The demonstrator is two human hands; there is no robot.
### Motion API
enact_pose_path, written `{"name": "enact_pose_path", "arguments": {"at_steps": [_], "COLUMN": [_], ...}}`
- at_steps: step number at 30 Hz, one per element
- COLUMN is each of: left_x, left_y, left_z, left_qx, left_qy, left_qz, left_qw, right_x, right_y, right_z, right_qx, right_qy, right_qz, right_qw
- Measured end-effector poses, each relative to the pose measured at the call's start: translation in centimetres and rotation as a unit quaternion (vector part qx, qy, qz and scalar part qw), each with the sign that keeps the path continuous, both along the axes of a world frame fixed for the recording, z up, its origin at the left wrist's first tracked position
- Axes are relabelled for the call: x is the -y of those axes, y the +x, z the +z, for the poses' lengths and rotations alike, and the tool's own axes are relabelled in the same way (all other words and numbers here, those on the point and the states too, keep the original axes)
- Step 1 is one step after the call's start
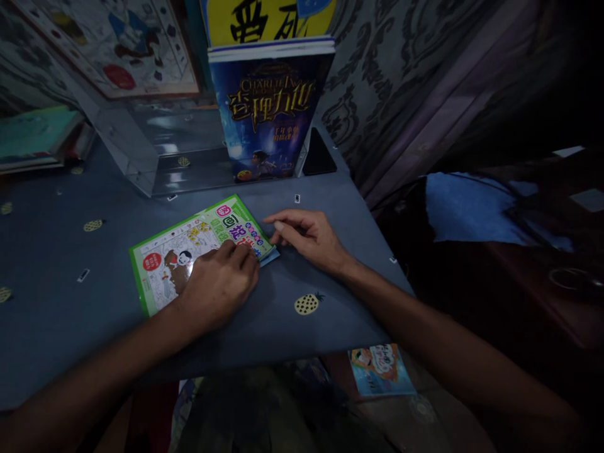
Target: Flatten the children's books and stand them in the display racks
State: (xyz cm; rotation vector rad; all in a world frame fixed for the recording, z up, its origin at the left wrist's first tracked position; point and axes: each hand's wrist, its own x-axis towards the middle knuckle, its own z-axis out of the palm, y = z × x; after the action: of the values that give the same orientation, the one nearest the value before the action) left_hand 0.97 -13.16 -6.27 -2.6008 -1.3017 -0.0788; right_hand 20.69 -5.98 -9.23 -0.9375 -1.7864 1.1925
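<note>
A thin picture book point(165, 251) with a green border and colourful Chinese lettering lies flat on the table, its cover facing up. My left hand point(221, 277) rests over its lower right part, fingers curled down onto the cover near the edge; the fingertips are partly hidden. A bluish page or another booklet point(270, 256) peeks out under the lower right corner. Just beyond the book's right end is my right hand point(311, 239), its fingers loosely bent, thumb and index finger apart from each other. Nothing shows between them.
A blue book point(274, 119) stands upright in a clear acrylic rack point(141, 170), with a framed picture book point(141, 50) to the left. Behind the rack's right side lies a black phone-like slab point(319, 151). Books are stacked point(38, 138) at far left. A booklet point(382, 370) lies below the table edge.
</note>
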Motion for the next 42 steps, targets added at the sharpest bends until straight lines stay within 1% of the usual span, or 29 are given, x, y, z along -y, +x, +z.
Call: {"name": "enact_pose_path", "arguments": {"at_steps": [5, 9, 11, 13, 15, 17, 19, 20, 22, 24, 26, 28, 30, 33, 36, 42], "left_x": [0.2, 0.3, 0.0, -0.5, -1.0, -1.2, -1.0, -0.7, 0.1, 1.0, 1.6, 1.9, 2.0, 1.8, 1.5, 0.7], "left_y": [0.1, 0.0, -0.7, -2.2, -4.5, -7.1, -9.4, -10.1, -10.8, -10.6, -9.9, -9.2, -8.8, -8.4, -8.0, -7.3], "left_z": [-0.4, -0.5, -0.2, 0.1, 0.2, 0.2, 0.1, 0.1, 0.1, 0.4, 0.7, 1.1, 1.4, 1.3, 0.9, 0.4], "left_qx": [0.014, 0.021, 0.032, 0.043, 0.048, 0.042, 0.037, 0.033, 0.019, -0.005, -0.026, -0.039, -0.044, -0.039, -0.034, -0.018], "left_qy": [0.009, -0.009, -0.035, -0.061, -0.064, -0.056, -0.069, -0.080, -0.095, -0.091, -0.090, -0.096, -0.107, -0.117, -0.113, -0.100], "left_qz": [-0.009, -0.009, -0.012, -0.003, 0.034, 0.098, 0.154, 0.175, 0.206, 0.240, 0.269, 0.290, 0.305, 0.310, 0.306, 0.292], "left_qw": [1.000, 1.000, 0.999, 0.997, 0.996, 0.993, 0.985, 0.981, 0.974, 0.966, 0.959, 0.951, 0.945, 0.943, 0.945, 0.951], "right_x": [0.3, 0.8, 0.9, 1.0, 1.0, 1.1, 1.3, 1.5, 1.8, 2.0, 1.7, 0.9, -0.5, -2.8, -4.7, -6.6], "right_y": [0.1, 0.2, 0.2, 0.3, 0.3, 0.3, 0.4, 0.5, 0.5, 0.4, 0.1, -0.5, -1.1, -2.1, -2.7, -3.4], "right_z": [0.0, 0.4, 0.7, 0.8, 0.9, 1.0, 1.4, 1.6, 2.2, 2.7, 2.7, 2.4, 1.8, 0.9, 0.2, -0.8], "right_qx": [0.023, 0.103, 0.129, 0.141, 0.151, 0.162, 0.180, 0.193, 0.227, 0.266, 0.300, 0.320, 0.326, 0.332, 0.348, 0.363], "right_qy": [0.001, 0.074, 0.096, 0.093, 0.085, 0.085, 0.097, 0.110, 0.151, 0.198, 0.235, 0.253, 0.264, 0.274, 0.272, 0.264], "right_qz": [0.044, 0.106, 0.115, 0.110, 0.103, 0.097, 0.096, 0.101, 0.116, 0.129, 0.133, 0.137, 0.141, 0.148, 0.148, 0.147], "right_qw": [0.999, 0.986, 0.980, 0.980, 0.979, 0.978, 0.974, 0.970, 0.955, 0.934, 0.915, 0.903, 0.897, 0.890, 0.885, 0.881]}}
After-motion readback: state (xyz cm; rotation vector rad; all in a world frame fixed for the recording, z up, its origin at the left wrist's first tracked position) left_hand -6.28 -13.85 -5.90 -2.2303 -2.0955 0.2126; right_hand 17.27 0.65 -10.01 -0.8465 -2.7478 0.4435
